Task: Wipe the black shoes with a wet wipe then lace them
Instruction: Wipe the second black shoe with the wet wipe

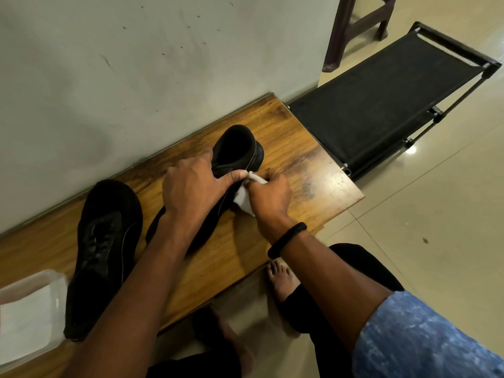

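Observation:
Two black shoes lie on a low wooden bench (pixel 300 170). The right-hand shoe (pixel 237 151) points its heel opening away from me. My left hand (pixel 191 186) grips this shoe over its top, thumb along the side. My right hand (pixel 268 196) pinches a white wet wipe (pixel 244 199) against the shoe's side, just below my left thumb. The other black shoe (pixel 103 241) lies to the left, apart from both hands, with its lace eyelets facing up. My left forearm hides the front part of the held shoe.
A clear plastic tub (pixel 30 312) with white wipes stands at the bench's near left end. The wall runs right behind the bench. A black fabric rack (pixel 381 105) lies on the tiled floor to the right, a dark wooden stool (pixel 357 25) beyond it. My bare feet are under the bench edge.

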